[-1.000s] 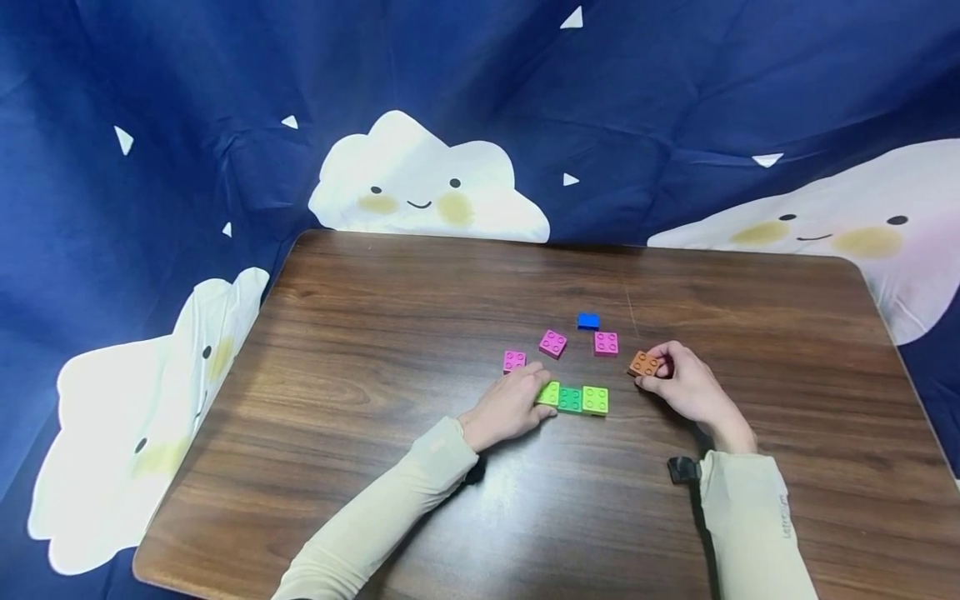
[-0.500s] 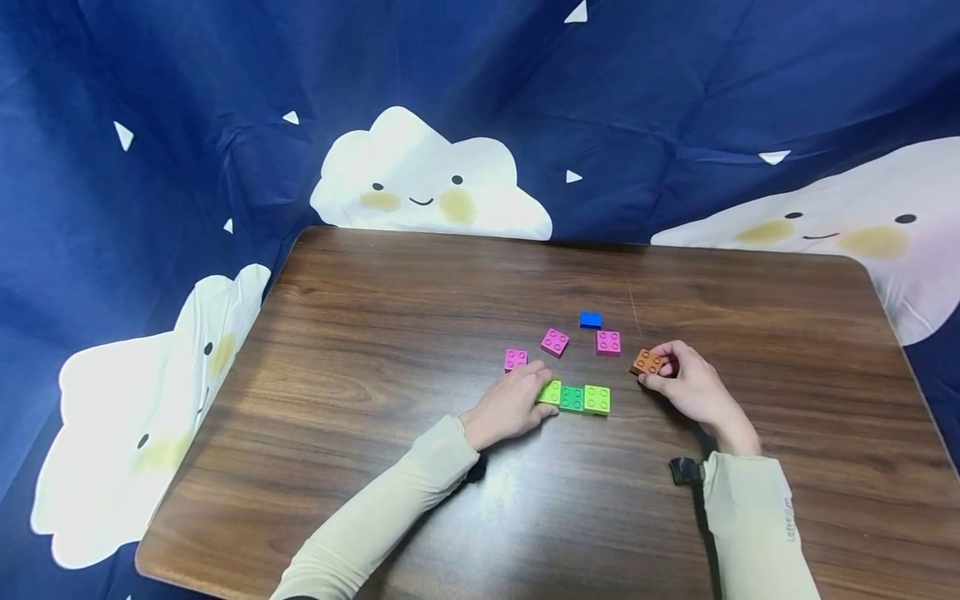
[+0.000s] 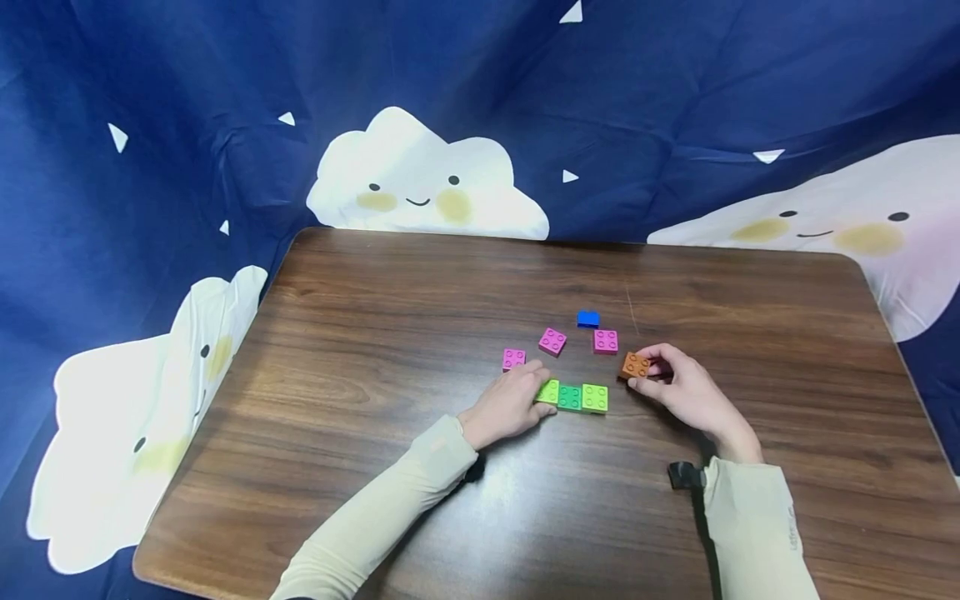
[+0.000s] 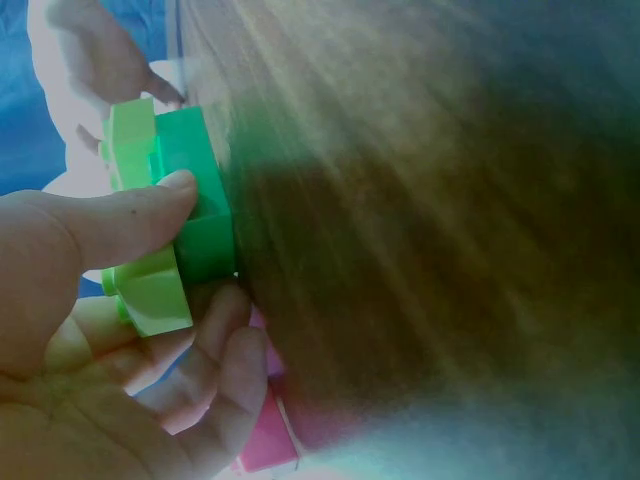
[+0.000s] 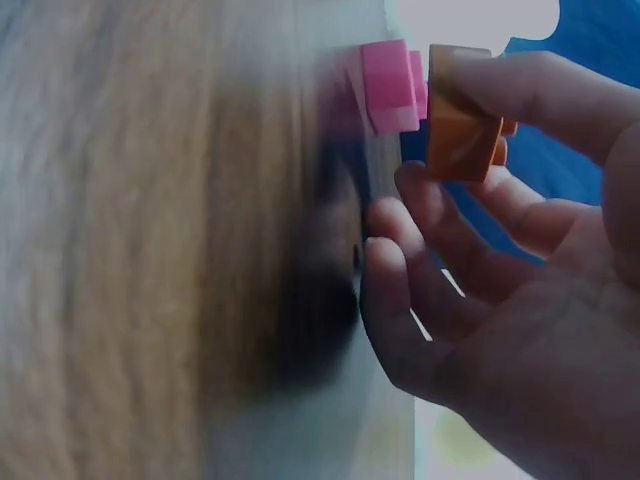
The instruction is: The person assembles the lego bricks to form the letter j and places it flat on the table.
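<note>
My left hand (image 3: 506,404) grips the left end of a joined row of toy building bricks: a lime brick (image 3: 595,398), a green brick (image 3: 570,397) and another lime brick partly hidden by the fingers. In the left wrist view the thumb lies along the green side (image 4: 190,145), with lime bricks (image 4: 155,297) sitting higher at both ends. To the right of this row, my right hand (image 3: 693,396) pinches an orange brick (image 3: 634,366) between thumb and fingers. The right wrist view has the orange brick (image 5: 460,125) held above the tabletop, studs facing up.
Three pink bricks lie beyond the row: one by the left fingers (image 3: 513,358), a turned pink brick (image 3: 552,341) and a right-hand pink brick (image 3: 605,342). Behind them lies a blue brick (image 3: 588,319). The wooden table (image 3: 390,333) backs onto a blue cloud-printed curtain (image 3: 645,108).
My right hand has shifted slightly left with the orange brick, which is now turned a little and nearer the row. The left hand stays in place on the green and lime bricks.
</note>
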`<state>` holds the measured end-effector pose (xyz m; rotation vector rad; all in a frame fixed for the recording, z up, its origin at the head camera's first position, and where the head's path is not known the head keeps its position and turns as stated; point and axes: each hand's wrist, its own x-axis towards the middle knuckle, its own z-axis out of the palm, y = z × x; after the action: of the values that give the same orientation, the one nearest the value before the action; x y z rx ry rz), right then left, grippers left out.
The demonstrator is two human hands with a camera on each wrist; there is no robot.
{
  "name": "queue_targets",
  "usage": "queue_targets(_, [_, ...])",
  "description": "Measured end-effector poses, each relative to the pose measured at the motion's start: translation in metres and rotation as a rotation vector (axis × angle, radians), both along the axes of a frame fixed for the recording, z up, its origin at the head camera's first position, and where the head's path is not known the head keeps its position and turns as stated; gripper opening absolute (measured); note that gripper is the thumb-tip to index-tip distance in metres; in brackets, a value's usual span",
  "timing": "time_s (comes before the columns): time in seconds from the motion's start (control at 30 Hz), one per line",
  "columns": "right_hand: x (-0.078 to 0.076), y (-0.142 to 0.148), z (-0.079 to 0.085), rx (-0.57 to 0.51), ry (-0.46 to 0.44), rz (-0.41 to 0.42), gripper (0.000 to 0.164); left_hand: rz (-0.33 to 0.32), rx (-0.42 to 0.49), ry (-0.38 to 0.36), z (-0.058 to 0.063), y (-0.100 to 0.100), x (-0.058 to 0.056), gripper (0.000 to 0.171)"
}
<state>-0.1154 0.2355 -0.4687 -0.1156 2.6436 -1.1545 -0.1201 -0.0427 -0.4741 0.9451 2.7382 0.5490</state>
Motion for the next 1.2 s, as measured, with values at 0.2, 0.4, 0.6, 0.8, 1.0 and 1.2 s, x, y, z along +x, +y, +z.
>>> queue_targets(0.2, [0.003, -0.008, 0.001, -0.035, 0.041, 0.044, 0.039, 0.005, -0.013, -0.011, 0.000, 0.000, 0.000, 0.040])
queue_targets(0.4, [0.006, -0.017, 0.001, -0.073, 0.074, 0.083, 0.036, 0.007, -0.012, -0.018, 0.001, 0.001, 0.000, 0.040])
queue_targets(0.6, [0.011, -0.023, 0.003, -0.098, 0.079, 0.132, 0.035, 0.009, -0.010, -0.024, 0.002, 0.001, 0.000, 0.040])
queue_targets(0.8, [0.013, -0.027, 0.006, -0.109, 0.066, 0.168, 0.037, 0.010, -0.014, -0.021, 0.002, 0.001, 0.000, 0.042])
queue_targets(1.0, [0.014, -0.030, 0.005, -0.116, 0.074, 0.198, 0.035, 0.004, -0.008, -0.017, 0.002, 0.001, -0.001, 0.040])
queue_targets(1.2, [0.014, -0.032, -0.001, -0.111, 0.078, 0.208, 0.035, 0.004, -0.002, -0.016, 0.000, 0.000, -0.001, 0.039])
